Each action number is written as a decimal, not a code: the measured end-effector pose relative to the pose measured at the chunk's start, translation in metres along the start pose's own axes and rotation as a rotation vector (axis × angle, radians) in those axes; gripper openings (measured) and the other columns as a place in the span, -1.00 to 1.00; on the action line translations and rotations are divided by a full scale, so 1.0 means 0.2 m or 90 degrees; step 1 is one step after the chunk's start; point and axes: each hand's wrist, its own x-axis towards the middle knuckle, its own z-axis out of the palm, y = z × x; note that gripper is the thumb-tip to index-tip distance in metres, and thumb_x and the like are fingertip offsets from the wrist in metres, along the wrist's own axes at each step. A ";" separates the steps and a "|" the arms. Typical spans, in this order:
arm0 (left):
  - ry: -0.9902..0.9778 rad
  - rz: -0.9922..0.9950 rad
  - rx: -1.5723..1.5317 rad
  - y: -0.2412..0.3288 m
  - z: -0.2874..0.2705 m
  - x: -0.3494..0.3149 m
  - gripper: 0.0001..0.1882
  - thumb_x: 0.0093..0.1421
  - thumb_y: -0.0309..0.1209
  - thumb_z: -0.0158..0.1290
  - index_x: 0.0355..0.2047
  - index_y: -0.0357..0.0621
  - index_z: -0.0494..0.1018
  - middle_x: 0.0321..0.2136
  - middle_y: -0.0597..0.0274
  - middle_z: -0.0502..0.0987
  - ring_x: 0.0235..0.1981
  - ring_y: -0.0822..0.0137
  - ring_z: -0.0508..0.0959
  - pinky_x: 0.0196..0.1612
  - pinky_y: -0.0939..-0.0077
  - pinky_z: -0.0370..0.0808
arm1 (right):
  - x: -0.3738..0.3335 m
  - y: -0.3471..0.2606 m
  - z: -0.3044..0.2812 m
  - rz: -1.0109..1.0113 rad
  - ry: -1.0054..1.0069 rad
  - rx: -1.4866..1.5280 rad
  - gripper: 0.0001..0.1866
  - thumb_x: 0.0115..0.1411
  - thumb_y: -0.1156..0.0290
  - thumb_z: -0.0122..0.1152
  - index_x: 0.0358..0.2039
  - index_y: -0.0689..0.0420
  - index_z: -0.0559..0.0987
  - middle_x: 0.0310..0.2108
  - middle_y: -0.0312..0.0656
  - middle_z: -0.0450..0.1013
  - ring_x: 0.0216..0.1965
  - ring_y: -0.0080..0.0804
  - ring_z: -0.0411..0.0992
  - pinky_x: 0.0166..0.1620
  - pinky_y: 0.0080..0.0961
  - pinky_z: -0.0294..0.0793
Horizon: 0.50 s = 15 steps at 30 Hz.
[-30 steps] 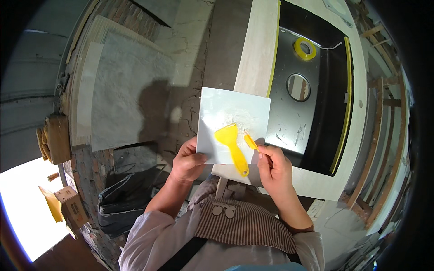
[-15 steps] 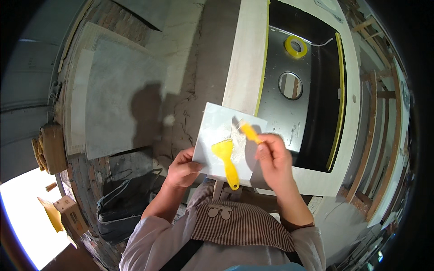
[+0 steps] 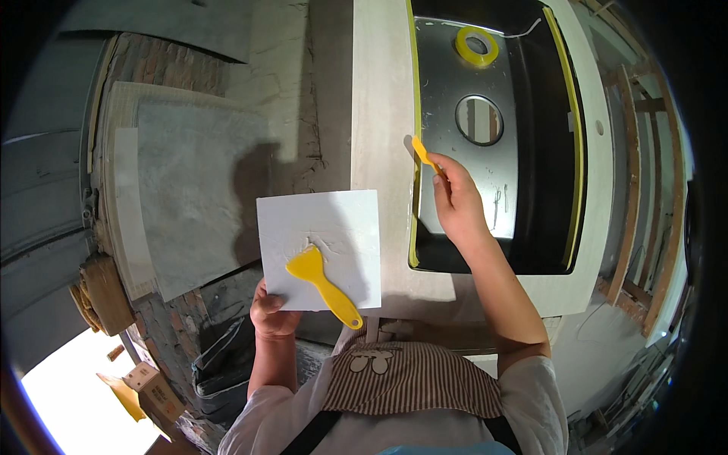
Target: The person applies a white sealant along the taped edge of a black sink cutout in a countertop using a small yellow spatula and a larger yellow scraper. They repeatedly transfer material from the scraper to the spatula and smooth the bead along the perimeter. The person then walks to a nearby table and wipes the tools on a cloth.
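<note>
My left hand (image 3: 273, 312) grips a white square board (image 3: 345, 212) by its lower left corner, thumb on top. A wide yellow plastic scraper (image 3: 327, 287) lies on the board, its blade in a smear of whitish paste and its handle past the near edge. My right hand (image 3: 457, 201) is closed round a small orange-yellow scraper (image 3: 422, 151). That tool's tip is over the left rim of a dark sink (image 3: 447, 83), beside a strip of yellow tape (image 3: 413, 243); whether it touches the surface I cannot tell.
The sink is set in a pale countertop (image 3: 377, 129). Inside it lies a yellow tape roll (image 3: 462, 50), above a round drain hole (image 3: 479, 120). Large grey panels (image 3: 201, 189) lean at left, near a cardboard box (image 3: 155, 390). Wooden framing (image 3: 622, 189) stands at right.
The board in my left hand has moved left and turned squarer. My right hand has carried the small scraper up and away from the board to the sink's left rim.
</note>
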 end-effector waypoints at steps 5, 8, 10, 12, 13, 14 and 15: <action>-0.004 0.007 -0.014 0.02 0.00 0.02 -0.39 -0.15 -0.50 0.04 0.00 -0.51 0.35 -0.11 -0.19 0.49 -0.21 -0.16 0.57 -0.34 -0.10 0.61 | 0.08 -0.01 0.03 -0.041 0.011 -0.038 -0.68 0.25 0.56 0.00 0.02 0.10 0.42 -0.18 -0.01 0.42 -0.23 -0.07 0.45 -0.15 -0.31 0.46; -0.010 -0.002 -0.009 0.02 0.01 0.03 -0.38 -0.15 -0.50 0.05 0.00 -0.52 0.34 -0.11 -0.20 0.48 -0.21 -0.14 0.57 -0.32 -0.09 0.61 | 0.11 0.00 0.05 -0.040 0.019 -0.052 -0.67 0.24 0.56 0.00 0.03 0.10 0.41 -0.19 0.00 0.42 -0.24 -0.07 0.45 -0.17 -0.29 0.46; -0.012 -0.006 -0.010 0.02 0.03 0.04 -0.38 -0.15 -0.50 0.05 0.00 -0.52 0.34 -0.10 -0.20 0.48 -0.21 -0.14 0.57 -0.32 -0.09 0.61 | 0.11 0.01 0.05 -0.035 0.025 -0.053 -0.67 0.25 0.56 0.00 0.03 0.10 0.41 -0.20 0.00 0.42 -0.25 -0.06 0.45 -0.18 -0.28 0.46; -0.009 -0.005 -0.009 0.01 0.03 0.04 -0.37 -0.16 -0.50 0.04 0.01 -0.52 0.33 -0.10 -0.20 0.48 -0.21 -0.14 0.57 -0.33 -0.09 0.61 | 0.11 0.02 0.06 -0.030 0.024 -0.045 -0.68 0.25 0.56 -0.01 0.03 0.11 0.42 -0.20 0.01 0.41 -0.25 -0.05 0.44 -0.18 -0.28 0.46; -0.007 -0.006 -0.008 0.01 0.03 0.04 -0.36 -0.16 -0.50 0.04 0.01 -0.52 0.33 -0.10 -0.20 0.48 -0.21 -0.14 0.57 -0.33 -0.09 0.61 | 0.11 0.01 0.06 -0.025 0.020 -0.039 -0.67 0.24 0.57 -0.01 0.03 0.11 0.42 -0.20 0.02 0.41 -0.25 -0.05 0.44 -0.18 -0.28 0.46; -0.004 -0.006 -0.007 0.01 0.03 0.04 -0.35 -0.17 -0.50 0.04 0.02 -0.53 0.32 -0.10 -0.20 0.48 -0.21 -0.14 0.57 -0.33 -0.09 0.61 | 0.09 0.01 0.05 -0.020 0.014 -0.033 -0.67 0.24 0.57 -0.01 0.03 0.12 0.42 -0.21 0.02 0.41 -0.25 -0.05 0.44 -0.18 -0.27 0.46; -0.001 -0.007 -0.005 0.01 0.03 0.04 -0.35 -0.17 -0.50 0.04 0.02 -0.53 0.32 -0.10 -0.20 0.48 -0.22 -0.14 0.57 -0.33 -0.09 0.61 | 0.08 0.01 0.05 -0.016 0.009 -0.027 -0.67 0.24 0.57 -0.01 0.03 0.12 0.42 -0.21 0.03 0.41 -0.24 -0.05 0.44 -0.18 -0.27 0.46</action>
